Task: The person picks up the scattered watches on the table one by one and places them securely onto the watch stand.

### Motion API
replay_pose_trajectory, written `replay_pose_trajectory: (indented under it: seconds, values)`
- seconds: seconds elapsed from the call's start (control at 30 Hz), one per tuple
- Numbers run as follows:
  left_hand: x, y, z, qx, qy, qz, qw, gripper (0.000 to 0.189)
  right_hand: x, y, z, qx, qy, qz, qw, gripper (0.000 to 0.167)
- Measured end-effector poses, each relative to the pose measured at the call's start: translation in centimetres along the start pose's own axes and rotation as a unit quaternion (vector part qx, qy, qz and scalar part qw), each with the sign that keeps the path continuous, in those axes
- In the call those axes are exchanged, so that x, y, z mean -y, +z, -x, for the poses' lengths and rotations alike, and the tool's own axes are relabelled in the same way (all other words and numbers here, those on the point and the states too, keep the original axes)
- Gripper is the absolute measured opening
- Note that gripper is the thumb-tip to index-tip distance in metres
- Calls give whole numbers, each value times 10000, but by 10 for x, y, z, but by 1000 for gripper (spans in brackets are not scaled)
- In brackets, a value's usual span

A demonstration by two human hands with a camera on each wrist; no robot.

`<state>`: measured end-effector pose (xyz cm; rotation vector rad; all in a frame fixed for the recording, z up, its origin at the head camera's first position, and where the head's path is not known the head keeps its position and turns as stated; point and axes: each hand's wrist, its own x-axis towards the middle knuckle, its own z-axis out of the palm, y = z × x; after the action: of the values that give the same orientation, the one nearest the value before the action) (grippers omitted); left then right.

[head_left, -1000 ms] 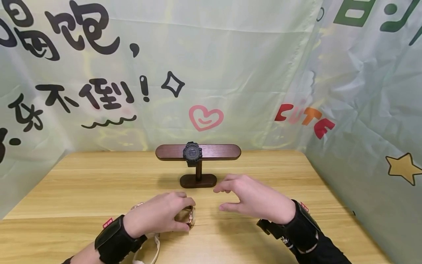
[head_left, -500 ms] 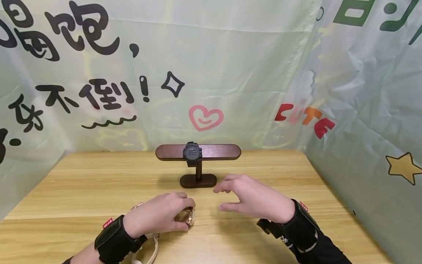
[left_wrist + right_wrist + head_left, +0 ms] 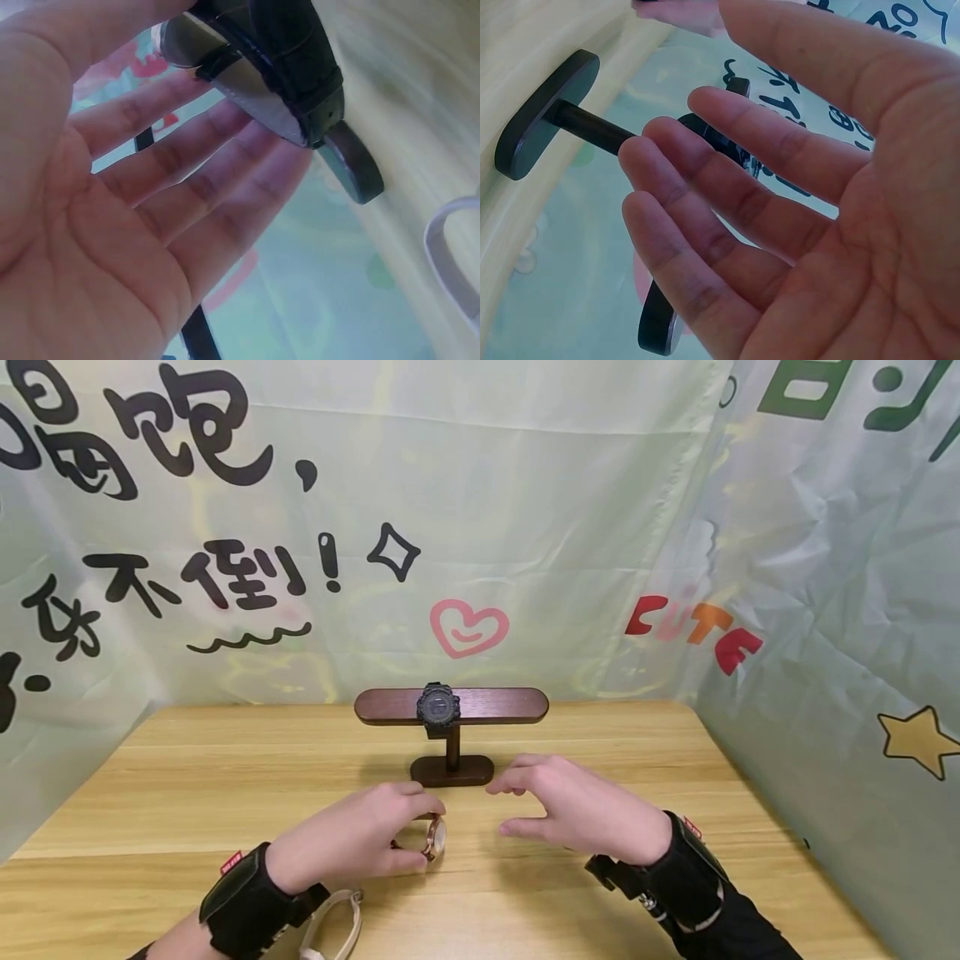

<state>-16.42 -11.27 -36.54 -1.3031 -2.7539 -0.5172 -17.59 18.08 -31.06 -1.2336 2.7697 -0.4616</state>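
Left hand [image 3: 352, 831] pinching the gold-rimmed watch [image 3: 432, 839], just in front of the stand [image 3: 452, 771] | right hand [image 3: 566, 810] empty, fingers loosely bent | looks light; strap [image 3: 292, 60] bendy, glass [image 3: 440, 838] likely slick, scratchable: grip the rim!

Head view forward and down, wrists close-up

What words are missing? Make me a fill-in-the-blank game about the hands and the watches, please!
1. The watch on the brown stand is ____ in colour.
2. The gold-rimmed watch is held in the person's ____ hand.
3. The other hand holds ____.
4. The pink shape on the cloth behind the stand is a ____.

Missing words: black; left; nothing; heart.
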Motion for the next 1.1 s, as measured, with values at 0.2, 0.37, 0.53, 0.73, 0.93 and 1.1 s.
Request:
replay_pose_trajectory:
  seconds: [0.2,0.37,0.53,0.73,0.93,1.1]
  values:
    - [2,-5,1,-491,190,-53,9986,39,-1,-1,0,-38,-25,14,10000,38]
    - [6,-9,-1,-690,263,-118,9972,44,-1,-1,-1,-85,-30,36,10000,39]
    - [8,-13,-3,-882,300,-242,9954,49,-1,-2,-1,-196,-72,46,9998,37]
    - [10,-14,-3,-1363,461,-258,9893,55,0,-2,-2,-382,-96,44,9992,39]
    - [8,-16,-3,-1785,383,-7,9832,59,0,0,-3,-844,-174,170,9961,48]
    - [5,-18,-4,-2101,320,265,9768,60,2,2,-3,-1347,-378,118,9901,54]
